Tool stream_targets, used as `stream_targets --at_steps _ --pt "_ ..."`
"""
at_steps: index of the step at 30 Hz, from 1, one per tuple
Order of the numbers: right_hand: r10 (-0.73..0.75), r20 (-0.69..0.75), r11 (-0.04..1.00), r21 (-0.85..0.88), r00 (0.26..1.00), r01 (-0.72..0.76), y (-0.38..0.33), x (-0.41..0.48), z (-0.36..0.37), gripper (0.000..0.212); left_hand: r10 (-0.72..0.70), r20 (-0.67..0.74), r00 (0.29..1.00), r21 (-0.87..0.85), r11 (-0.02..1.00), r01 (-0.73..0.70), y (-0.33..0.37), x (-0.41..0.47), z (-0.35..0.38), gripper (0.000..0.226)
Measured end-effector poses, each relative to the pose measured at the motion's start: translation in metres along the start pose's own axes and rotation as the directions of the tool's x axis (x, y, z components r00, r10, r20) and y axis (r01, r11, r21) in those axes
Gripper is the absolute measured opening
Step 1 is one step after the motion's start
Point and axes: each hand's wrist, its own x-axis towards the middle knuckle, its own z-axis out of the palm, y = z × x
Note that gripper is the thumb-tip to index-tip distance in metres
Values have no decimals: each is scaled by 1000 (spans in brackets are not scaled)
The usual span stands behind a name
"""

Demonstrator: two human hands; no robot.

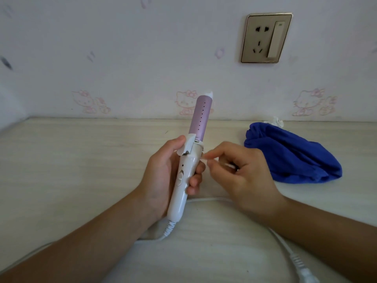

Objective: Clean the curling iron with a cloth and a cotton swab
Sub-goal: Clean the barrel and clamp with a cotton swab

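My left hand (pixel 161 176) grips the white handle of the curling iron (pixel 190 152), which stands nearly upright with its purple barrel pointing up and away. My thumb lies on the clamp lever near the top of the handle. My right hand (pixel 242 176) pinches a thin white cotton swab (pixel 206 160) between thumb and fingers. The swab's tip is right at the handle's right side, just below the collar. A crumpled blue cloth (pixel 295 156) lies on the table to the right, apart from both hands.
The iron's white cord (pixel 281 240) loops across the pale wood table (pixel 81 160) toward a plug at the bottom right. A wall socket with a switch (pixel 265 37) sits on the wall above. Something small and white (pixel 275 120) lies behind the cloth.
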Motion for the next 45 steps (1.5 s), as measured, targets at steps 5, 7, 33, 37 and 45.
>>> stream_targets --at_steps 5,7,33,37,45 --pt "-37 1 996 -78 999 37 -1 4 -5 12 -8 -21 1000 43 999 9 0 -2 2 57" --pt "-110 106 992 -43 988 115 -5 -2 -1 16 23 -29 999 83 996 -20 -2 -2 4 59" --pt "-68 -34 971 -232 997 58 -6 7 -17 12 57 -62 996 144 988 -47 -6 -5 8 59" --pt "-129 160 969 -191 979 159 -13 -5 -6 12 69 -72 995 115 992 -61 -5 -5 11 53" --pt "-180 188 947 -231 965 222 -22 -8 -3 16 79 -133 988 51 996 -73 -5 -8 14 48"
